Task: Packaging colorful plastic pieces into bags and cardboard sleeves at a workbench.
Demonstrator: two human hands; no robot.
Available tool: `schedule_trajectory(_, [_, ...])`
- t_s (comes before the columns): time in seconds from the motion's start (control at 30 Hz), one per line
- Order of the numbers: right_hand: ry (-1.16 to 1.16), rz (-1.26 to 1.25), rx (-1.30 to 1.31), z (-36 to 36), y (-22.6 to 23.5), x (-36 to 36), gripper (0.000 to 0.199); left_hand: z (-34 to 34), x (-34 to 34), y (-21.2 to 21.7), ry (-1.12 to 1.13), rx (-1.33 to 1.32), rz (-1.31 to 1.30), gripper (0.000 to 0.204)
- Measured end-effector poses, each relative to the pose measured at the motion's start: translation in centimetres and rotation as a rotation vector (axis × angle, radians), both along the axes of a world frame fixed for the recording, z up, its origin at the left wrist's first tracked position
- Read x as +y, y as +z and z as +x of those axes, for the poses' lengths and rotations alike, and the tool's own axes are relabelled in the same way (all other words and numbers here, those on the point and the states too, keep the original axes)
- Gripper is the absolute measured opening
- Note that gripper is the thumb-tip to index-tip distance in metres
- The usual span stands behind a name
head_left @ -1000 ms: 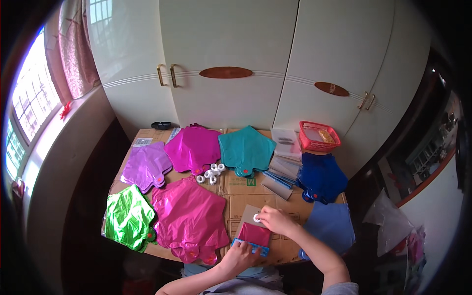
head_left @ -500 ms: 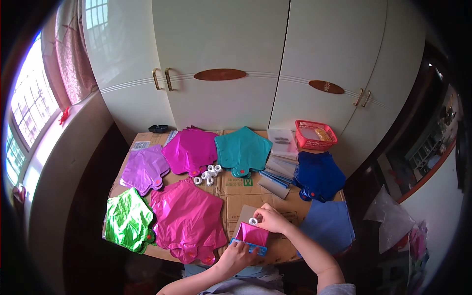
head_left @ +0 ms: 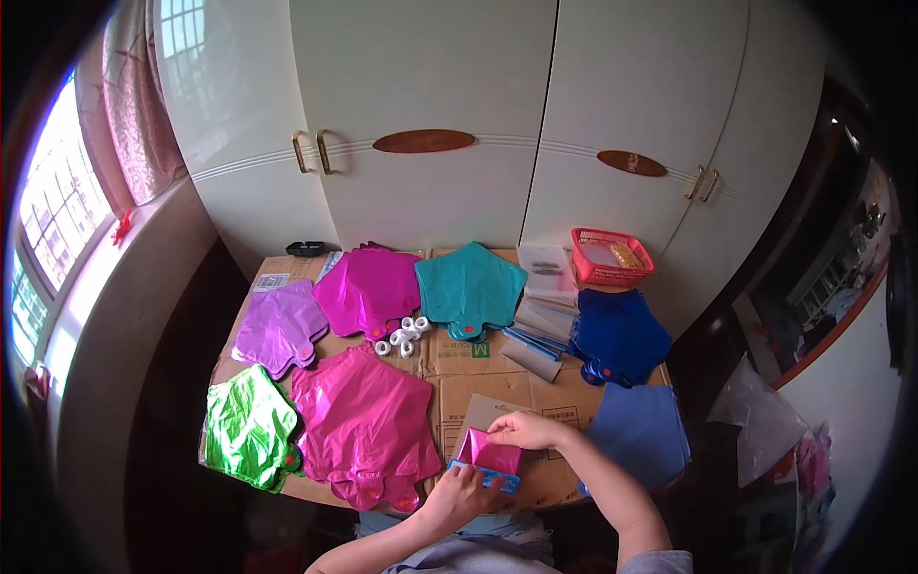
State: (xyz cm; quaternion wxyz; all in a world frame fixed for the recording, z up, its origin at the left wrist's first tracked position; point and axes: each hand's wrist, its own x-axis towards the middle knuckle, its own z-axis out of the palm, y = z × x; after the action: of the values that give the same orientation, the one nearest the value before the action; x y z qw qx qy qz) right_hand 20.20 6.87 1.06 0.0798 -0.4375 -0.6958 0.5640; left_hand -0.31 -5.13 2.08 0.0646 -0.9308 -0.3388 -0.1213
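Note:
A small folded pink foil balloon (head_left: 491, 453) lies on a blue-edged card near the table's front edge. My left hand (head_left: 460, 496) grips its lower left corner from below. My right hand (head_left: 523, 430) presses on its top edge with the fingers curled over it. A large flat pink foil balloon (head_left: 362, 421) lies just left of my hands. A grey cardboard sheet (head_left: 475, 412) sits under the folded piece.
Flat star-shaped foil balloons cover the cardboard-topped table (head_left: 449, 359): green (head_left: 248, 427), purple (head_left: 278, 326), magenta (head_left: 368, 287), teal (head_left: 469, 287), dark blue (head_left: 618, 335). Small white rolls (head_left: 403, 336) sit in the middle. A red basket (head_left: 609, 255) stands back right. White cupboards (head_left: 440, 115) rise behind.
My right hand has slid left and down onto the folded pink balloon's top edge. The pink piece is now folded up more steeply between both hands.

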Motion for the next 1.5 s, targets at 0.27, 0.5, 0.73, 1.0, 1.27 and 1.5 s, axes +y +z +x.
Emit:
schedule_trajectory(0.27, [0.026, 0.015, -0.061, -0.5, 1.2, -0.5, 0.034, 0.1, -0.1, 0.2, 0.017, 0.014, 0.006, 0.037])
schedule_trajectory(0.5, [0.068, -0.010, -0.004, -1.0, 0.8, -0.3, 0.032, -0.3, -0.3, 0.3, 0.031, 0.029, 0.021, 0.039])
schedule_trajectory(0.73, [0.040, 0.026, -0.013, -0.9, 0.7, 0.4, 0.028, -0.4, -1.0, 0.2, 0.061, 0.026, 0.012, 0.044])
schedule_trajectory(1.0, [-0.192, 1.125, -0.134, -0.5, 7.6, 1.3, 0.018, -0.8, -1.3, -1.5, 0.056, -0.178, -0.001, 0.052])
schedule_trajectory(1.27, [0.118, 1.725, -0.119, -0.6, 6.3, -3.0, 0.019, -0.2, 0.9, -0.8, 0.126, -0.162, 0.028, 0.035])
schedule_trajectory(1.5, [0.054, 1.845, -0.090, 0.7, 6.7, -5.7, 0.021, 0.2, 5.7, -0.4, 0.227, -0.156, 0.106, 0.011])
